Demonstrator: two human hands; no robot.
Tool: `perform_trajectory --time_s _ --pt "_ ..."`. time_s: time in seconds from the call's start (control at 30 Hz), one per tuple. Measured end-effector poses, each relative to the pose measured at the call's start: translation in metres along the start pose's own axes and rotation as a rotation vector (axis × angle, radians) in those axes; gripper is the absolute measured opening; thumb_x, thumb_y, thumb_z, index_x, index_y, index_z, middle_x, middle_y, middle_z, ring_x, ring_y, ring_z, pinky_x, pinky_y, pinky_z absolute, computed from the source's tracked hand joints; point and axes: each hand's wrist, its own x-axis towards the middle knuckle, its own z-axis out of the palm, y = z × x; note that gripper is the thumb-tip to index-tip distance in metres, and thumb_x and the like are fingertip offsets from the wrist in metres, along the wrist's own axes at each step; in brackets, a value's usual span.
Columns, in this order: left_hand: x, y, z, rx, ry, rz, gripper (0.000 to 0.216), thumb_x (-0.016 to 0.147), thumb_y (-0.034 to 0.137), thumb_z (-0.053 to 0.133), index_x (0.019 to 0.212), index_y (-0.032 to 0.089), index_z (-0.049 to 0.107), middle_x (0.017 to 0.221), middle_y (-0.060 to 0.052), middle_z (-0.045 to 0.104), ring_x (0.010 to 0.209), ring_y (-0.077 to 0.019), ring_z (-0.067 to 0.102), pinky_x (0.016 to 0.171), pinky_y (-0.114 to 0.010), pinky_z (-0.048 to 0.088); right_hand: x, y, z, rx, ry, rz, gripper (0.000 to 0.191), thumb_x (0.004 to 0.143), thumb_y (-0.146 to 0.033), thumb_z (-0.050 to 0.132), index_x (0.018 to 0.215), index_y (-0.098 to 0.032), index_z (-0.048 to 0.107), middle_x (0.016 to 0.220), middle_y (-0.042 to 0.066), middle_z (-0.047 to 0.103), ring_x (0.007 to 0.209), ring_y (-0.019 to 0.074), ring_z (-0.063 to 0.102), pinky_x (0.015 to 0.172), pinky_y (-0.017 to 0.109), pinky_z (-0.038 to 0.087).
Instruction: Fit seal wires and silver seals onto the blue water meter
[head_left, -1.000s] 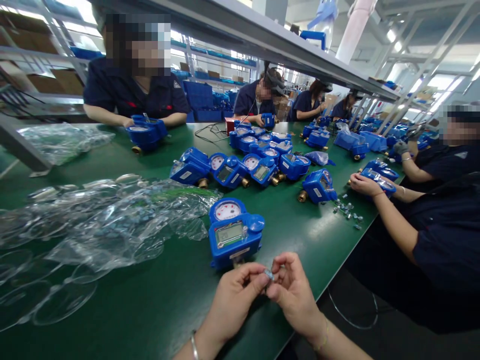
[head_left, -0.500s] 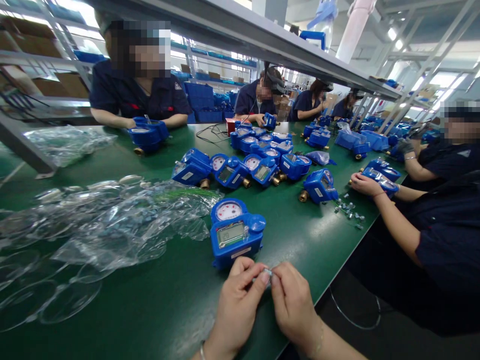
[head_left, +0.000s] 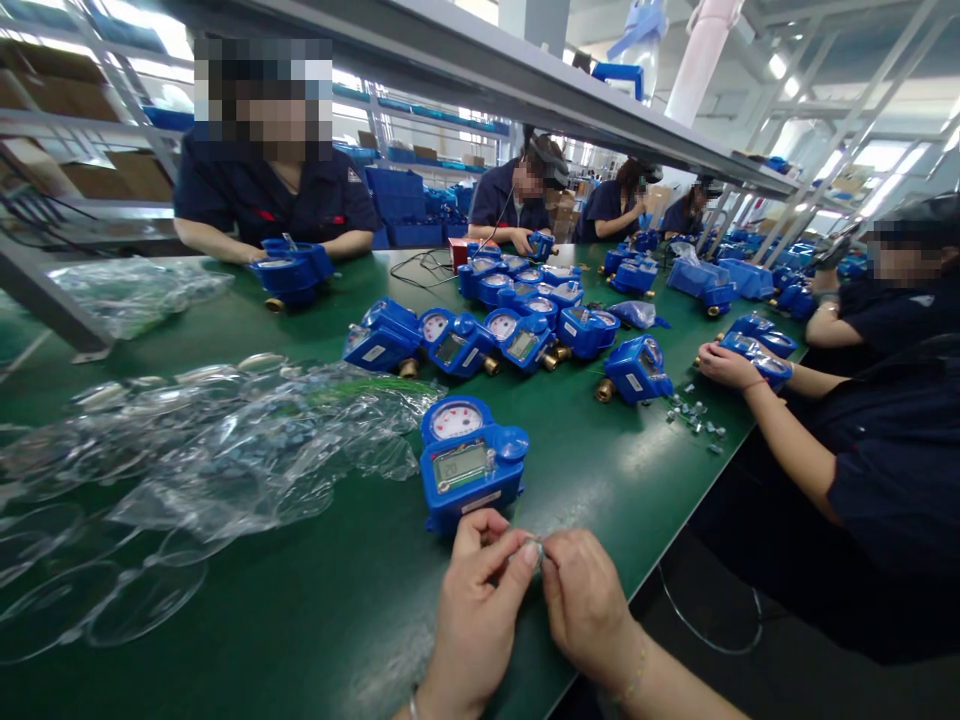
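Observation:
My left hand (head_left: 474,610) and my right hand (head_left: 586,600) meet at the near edge of the green table (head_left: 315,600). Together their fingertips pinch a small silvery part (head_left: 535,548). Both hands are closed on it. Just beyond them a blue water meter (head_left: 469,464) lies flat with its round dial and small screen facing up. My hands are close to the meter's near side but do not touch it.
Crumpled clear plastic bags (head_left: 225,450) cover the table to the left. Several more blue meters (head_left: 487,335) lie in the middle. Small metal parts (head_left: 694,418) are scattered at the right edge, by a co-worker's hand (head_left: 724,368). Other workers sit across and along the table.
My two hands have drawn closer together and slightly toward me, still pinching the small part. The meter has not moved.

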Motion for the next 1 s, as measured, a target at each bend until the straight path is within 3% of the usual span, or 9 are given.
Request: perform_trajectory --time_s 0.2,0.33,0.43,0.5,0.6,0.67,0.8,0.93,1.0 --pt "-0.001 0.001 0.002 0.027 0.001 0.012 0.023 0.084 0.032 0.049 0.070 0.020 0.063 0.093 -0.001 0.038 0.086 -0.0137 0.045 0.080 -0.024 0.036 0.009 -0.009 0.000 0.661 -0.210 0.607 0.031 0.094 -0.033 0.022 0.071 -0.020 0.039 0.053 -0.005 0.035 0.043 0.0105 0.033 0.042 0.023 0.032" --pt "-0.001 -0.001 0.004 -0.006 0.012 0.007 0.019 0.084 0.032 0.051 0.074 0.021 0.063 0.094 -0.001 0.038 0.086 -0.0137 0.046 0.080 -0.024 0.037 0.003 -0.003 -0.004 0.307 -0.065 0.295 0.018 0.091 -0.028 0.033 0.091 -0.018 0.048 0.081 0.005 0.054 0.072 0.0171 0.050 0.067 0.032 0.039" --pt "0.000 -0.004 0.007 -0.028 0.024 -0.009 0.021 0.084 0.033 0.051 0.072 0.021 0.062 0.093 0.000 0.039 0.086 -0.0134 0.046 0.079 -0.024 0.037 0.000 0.004 -0.002 0.117 -0.019 0.149 0.017 0.089 -0.026 0.036 0.087 -0.019 0.051 0.081 0.006 0.055 0.075 0.0191 0.049 0.071 0.035 0.036" --pt "0.001 -0.006 0.009 -0.030 0.035 -0.013 0.021 0.084 0.033 0.051 0.071 0.021 0.062 0.094 0.000 0.039 0.088 -0.0137 0.046 0.081 -0.024 0.037 0.002 0.006 0.000 0.316 -0.052 0.306 0.023 0.090 -0.030 0.035 0.076 -0.019 0.048 0.066 0.002 0.050 0.061 0.0150 0.045 0.061 0.030 0.035" --pt "0.001 -0.009 0.011 -0.013 0.034 -0.016 0.023 0.084 0.034 0.050 0.071 0.021 0.063 0.096 -0.001 0.040 0.092 -0.0145 0.047 0.085 -0.025 0.037 0.010 0.004 0.001 0.907 -0.228 0.690 0.028 0.091 -0.038 0.030 0.070 -0.021 0.038 0.046 -0.008 0.030 0.037 0.0084 0.024 0.041 0.023 0.023" --pt "0.000 -0.008 0.009 -0.015 0.056 -0.018 0.018 0.082 0.035 0.053 0.077 0.022 0.065 0.102 -0.001 0.040 0.098 -0.0158 0.046 0.088 -0.025 0.036 0.013 0.002 -0.003 1.085 -0.292 0.767 0.028 0.090 -0.040 0.031 0.071 -0.021 0.037 0.044 -0.010 0.025 0.036 0.0073 0.017 0.039 0.022 0.018" --pt "-0.006 -0.002 0.004 -0.040 0.102 -0.099 0.029 0.077 0.042 0.056 0.097 0.022 0.062 0.103 -0.004 0.047 0.091 -0.0167 0.051 0.075 -0.024 0.044 0.011 0.000 -0.016 0.546 -0.211 0.468 0.027 0.092 -0.034 0.032 0.071 -0.019 0.041 0.056 -0.004 0.041 0.051 0.0097 0.037 0.051 0.023 0.028" --pt "-0.008 -0.001 0.005 0.012 -0.128 -0.371 0.049 0.080 0.058 0.039 0.064 0.015 0.057 0.056 0.001 0.049 0.051 -0.0130 0.048 0.048 -0.023 0.035 0.002 0.008 -0.022 0.027 -0.308 0.095 0.020 0.091 -0.019 0.028 0.078 -0.018 0.044 0.070 0.002 0.049 0.064 0.0144 0.045 0.061 0.027 0.033" --pt "-0.006 -0.003 0.011 -0.022 -0.218 -0.469 0.055 0.080 0.063 0.031 0.061 0.016 0.051 0.050 0.003 0.044 0.043 -0.0113 0.043 0.044 -0.022 0.031 0.000 0.015 -0.023 -0.112 -0.343 -0.026 0.021 0.089 -0.014 0.028 0.077 -0.018 0.045 0.070 0.004 0.050 0.066 0.0163 0.046 0.063 0.028 0.034"
